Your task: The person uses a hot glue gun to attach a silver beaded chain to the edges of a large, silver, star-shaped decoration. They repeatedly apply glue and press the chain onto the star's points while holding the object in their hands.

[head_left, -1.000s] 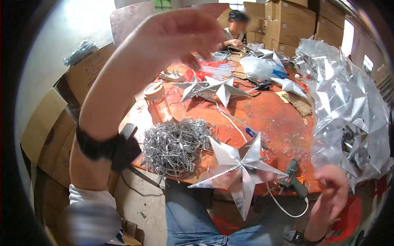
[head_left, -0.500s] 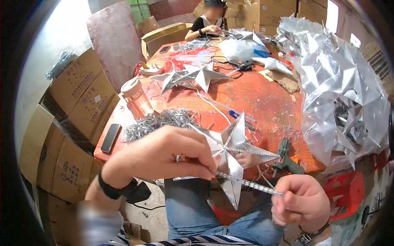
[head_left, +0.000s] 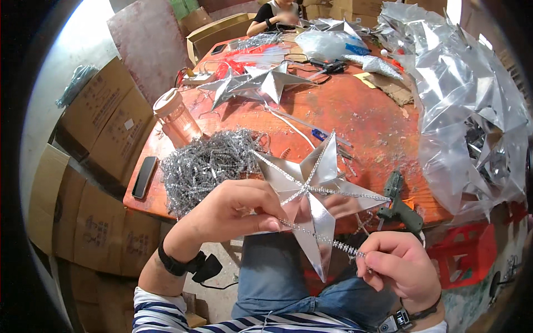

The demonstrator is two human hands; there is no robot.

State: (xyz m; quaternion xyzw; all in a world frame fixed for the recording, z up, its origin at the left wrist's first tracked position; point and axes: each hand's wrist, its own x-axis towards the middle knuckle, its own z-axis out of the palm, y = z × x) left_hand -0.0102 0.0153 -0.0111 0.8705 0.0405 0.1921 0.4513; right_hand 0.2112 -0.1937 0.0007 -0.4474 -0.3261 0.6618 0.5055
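Observation:
A shiny silver five-pointed star (head_left: 317, 213) stands at the near table edge above my lap. Silver trim runs along several of its ridges and meets at its centre; the lower point's ridge shows bare. My left hand (head_left: 236, 208) pinches a narrow silver rhinestone-like trim strip (head_left: 340, 245) between thumb and index finger, over the star's left lower part, which it hides. Closed on the strip's other stretch is my right hand (head_left: 398, 269), below the star's right point. The strip slants down to the right between both hands, crossing in front of the lower point.
A tangled silver trim heap (head_left: 208, 169), phone (head_left: 145, 177) and lidded bottle (head_left: 177, 119) lie left. A green glue gun (head_left: 397, 205) rests near the right edge. Farther back are more silver stars (head_left: 272, 89); a large plastic bag of stars (head_left: 469, 111) stands right. A person (head_left: 275, 16) sits opposite.
The view has tipped downward. My left hand's fingers have loosened and lifted a little, still pinching the strip. My right hand has shifted slightly, and the strip's beads show more clearly.

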